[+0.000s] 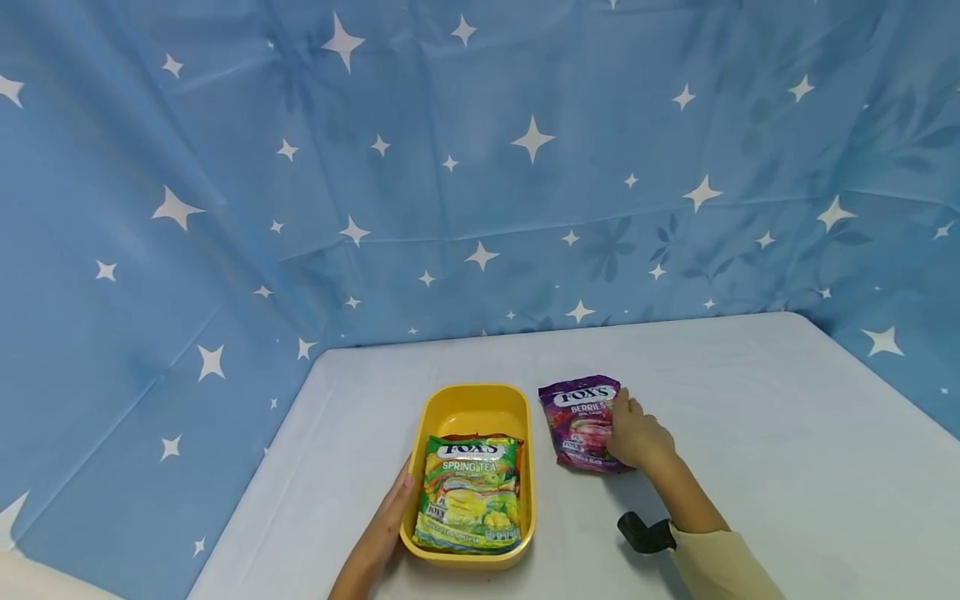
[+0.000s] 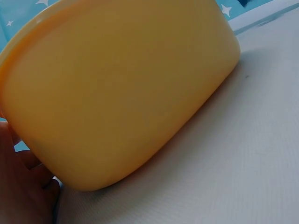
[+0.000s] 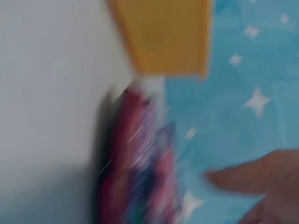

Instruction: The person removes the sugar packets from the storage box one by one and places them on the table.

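A: Left hand (image 1: 392, 512)?
B: Against the left wall of the yellow container (image 1: 531, 500), fingers touching. Can't tell if it grips or only rests there.
A: Right hand (image 1: 641, 435)?
B: At the right edge of the purple Berries bag (image 1: 579, 423). Wrist view's blurred, but the visible finger is straight and apart from the bag, so not clamped.
A: Where's that bag?
B: Flat on the white table (image 1: 750, 417), label up, right of the container, near but not touching.
A: Inside the container?
B: Green Spring Tea bag (image 1: 467, 500), label up, at the near end. Reddish wrapping peeks out behind it.
A: Rest?
B: Blue starry curtain (image 1: 450, 192) behind, black device (image 1: 647, 533) at the right wrist, pale sleeve (image 1: 723, 568).
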Demonstrator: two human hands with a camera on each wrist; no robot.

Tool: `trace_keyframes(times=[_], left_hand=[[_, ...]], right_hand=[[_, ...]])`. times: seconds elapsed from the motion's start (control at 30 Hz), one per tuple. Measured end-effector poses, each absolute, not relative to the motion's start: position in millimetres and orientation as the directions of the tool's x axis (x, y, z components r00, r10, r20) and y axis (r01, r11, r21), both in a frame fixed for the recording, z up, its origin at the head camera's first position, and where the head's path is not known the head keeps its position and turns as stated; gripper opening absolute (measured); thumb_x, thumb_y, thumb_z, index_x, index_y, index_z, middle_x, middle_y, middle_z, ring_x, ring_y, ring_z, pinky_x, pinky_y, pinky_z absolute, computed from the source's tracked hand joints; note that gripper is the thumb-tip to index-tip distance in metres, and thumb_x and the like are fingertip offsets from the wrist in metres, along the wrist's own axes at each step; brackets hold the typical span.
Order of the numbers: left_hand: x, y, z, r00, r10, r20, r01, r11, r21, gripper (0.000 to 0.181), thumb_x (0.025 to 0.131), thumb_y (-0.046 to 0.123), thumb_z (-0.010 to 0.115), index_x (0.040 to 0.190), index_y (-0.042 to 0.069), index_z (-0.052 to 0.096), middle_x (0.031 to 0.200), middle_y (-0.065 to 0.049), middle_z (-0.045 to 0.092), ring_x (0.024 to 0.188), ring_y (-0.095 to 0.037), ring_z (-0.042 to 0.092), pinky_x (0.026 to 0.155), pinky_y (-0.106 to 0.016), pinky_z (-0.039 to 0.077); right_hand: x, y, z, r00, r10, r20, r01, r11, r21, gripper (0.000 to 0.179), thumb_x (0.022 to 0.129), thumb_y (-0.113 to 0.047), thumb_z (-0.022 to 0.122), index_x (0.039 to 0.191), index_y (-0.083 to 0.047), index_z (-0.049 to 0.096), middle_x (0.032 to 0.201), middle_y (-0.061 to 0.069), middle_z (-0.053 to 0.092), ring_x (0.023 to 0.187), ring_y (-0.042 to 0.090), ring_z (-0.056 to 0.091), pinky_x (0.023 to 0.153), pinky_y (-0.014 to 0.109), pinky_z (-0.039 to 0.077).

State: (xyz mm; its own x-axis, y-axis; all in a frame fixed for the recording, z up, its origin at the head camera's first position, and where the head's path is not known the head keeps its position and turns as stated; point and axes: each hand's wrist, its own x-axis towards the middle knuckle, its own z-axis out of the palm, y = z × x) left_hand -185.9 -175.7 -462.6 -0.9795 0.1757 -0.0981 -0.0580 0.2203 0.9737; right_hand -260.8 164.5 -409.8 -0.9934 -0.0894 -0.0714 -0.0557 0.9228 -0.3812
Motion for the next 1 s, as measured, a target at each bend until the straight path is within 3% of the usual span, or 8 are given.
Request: trace_keyframes(times=[0.1, 0.17, 0.27, 0.33, 0.43, 0.6, 0.73, 1.0], left_hand=[[-186.0, -176.1, -463.7, -0.979, 0.183, -0.086, -0.043, 0.225, 0.973, 0.065, 0.099, 0.046, 0.017, 0.147, 0.006, 0.001, 0.153, -0.018, -0.001, 0.139, -0.038, -0.006, 0.107, -0.059, -0.004], [-187.1, -175.9, -464.3, -0.980, 0.185, -0.069, -0.025, 0.227, 0.974, 0.064, 0.099, 0.045, 0.018, 0.147, 0.006, 0.002, 0.153, -0.018, 0.000, 0.139, -0.037, -0.005, 0.107, -0.059, -0.004], [-189.0, -175.4, -465.4, -0.980, 0.193, -0.039, 0.005, 0.225, 0.974, 0.062, 0.100, 0.042, 0.018, 0.147, 0.006, 0.003, 0.153, -0.017, 0.001, 0.140, -0.036, -0.004, 0.108, -0.059, -0.003], [-189.9, -175.3, -466.1, -0.980, 0.198, -0.028, 0.017, 0.219, 0.975, 0.061, 0.100, 0.041, 0.018, 0.147, 0.006, 0.003, 0.153, -0.017, 0.001, 0.140, -0.036, -0.004, 0.108, -0.058, -0.003], [-190.0, -175.9, -467.2, -0.980, 0.199, -0.031, 0.014, 0.222, 0.975, 0.062, 0.100, 0.042, 0.018, 0.147, 0.006, 0.002, 0.153, -0.017, 0.000, 0.140, -0.035, -0.005, 0.108, -0.059, -0.004], [-190.2, -176.0, -467.8, -0.980, 0.194, -0.042, 0.004, 0.227, 0.974, 0.064, 0.099, 0.043, 0.019, 0.147, 0.005, 0.002, 0.153, -0.017, 0.000, 0.140, -0.035, -0.006, 0.108, -0.058, -0.004], [-190.4, -175.6, -467.5, -0.980, 0.193, -0.042, 0.003, 0.229, 0.974, 0.063, 0.099, 0.043, 0.019, 0.147, 0.005, 0.002, 0.153, -0.018, 0.000, 0.140, -0.036, -0.005, 0.108, -0.059, -0.004], [-189.4, -176.8, -468.7, -0.983, 0.179, -0.037, 0.008, 0.243, 0.970, 0.062, 0.099, 0.042, 0.019, 0.147, 0.005, 0.003, 0.153, -0.018, 0.002, 0.140, -0.036, -0.004, 0.108, -0.058, -0.003]], right_hand=[[-248.5, 148.4, -396.6, -0.992, -0.128, 0.025, -0.120, 0.821, -0.559, 0.083, 0.091, -0.030, 0.053, 0.139, 0.015, 0.003, 0.144, 0.037, 0.013, 0.129, 0.052, 0.022, 0.102, 0.061, 0.026], [-236.4, 132.4, -387.1, -0.981, -0.192, 0.039, -0.160, 0.671, -0.724, 0.087, 0.092, -0.037, 0.051, 0.143, 0.008, -0.003, 0.148, 0.030, 0.004, 0.135, 0.046, 0.012, 0.106, 0.057, 0.019], [-216.2, 105.4, -378.2, -0.961, -0.275, -0.016, -0.096, 0.390, -0.916, 0.087, 0.090, -0.040, 0.052, 0.146, -0.006, -0.005, 0.153, 0.019, -0.003, 0.139, 0.039, 0.007, 0.106, 0.054, 0.018], [-205.5, 88.6, -377.2, -0.940, -0.332, -0.072, 0.002, 0.205, -0.979, 0.086, 0.090, -0.036, 0.054, 0.147, -0.009, -0.005, 0.153, 0.015, -0.005, 0.139, 0.036, 0.006, 0.107, 0.053, 0.018], [-195.6, 71.4, -380.7, -0.906, -0.401, -0.140, 0.145, 0.019, -0.989, 0.084, 0.091, -0.026, 0.052, 0.146, -0.006, -0.008, 0.153, 0.016, -0.011, 0.139, 0.038, 0.000, 0.109, 0.056, 0.012], [-192.3, 62.1, -389.3, -0.868, -0.462, -0.184, 0.294, -0.179, -0.939, 0.086, 0.090, -0.016, 0.047, 0.141, 0.001, -0.021, 0.148, 0.023, -0.023, 0.134, 0.044, -0.018, 0.103, 0.065, -0.003], [-194.0, 62.3, -391.5, -0.852, -0.487, -0.192, 0.353, -0.264, -0.898, 0.089, 0.088, -0.014, 0.048, 0.138, 0.004, -0.024, 0.145, 0.028, -0.025, 0.132, 0.048, -0.020, 0.100, 0.068, -0.002], [-196.2, 64.6, -391.4, -0.824, -0.537, -0.182, 0.400, -0.322, -0.858, 0.086, 0.089, -0.010, 0.046, 0.137, 0.007, -0.023, 0.145, 0.032, -0.018, 0.134, 0.049, -0.008, 0.108, 0.058, 0.009]])
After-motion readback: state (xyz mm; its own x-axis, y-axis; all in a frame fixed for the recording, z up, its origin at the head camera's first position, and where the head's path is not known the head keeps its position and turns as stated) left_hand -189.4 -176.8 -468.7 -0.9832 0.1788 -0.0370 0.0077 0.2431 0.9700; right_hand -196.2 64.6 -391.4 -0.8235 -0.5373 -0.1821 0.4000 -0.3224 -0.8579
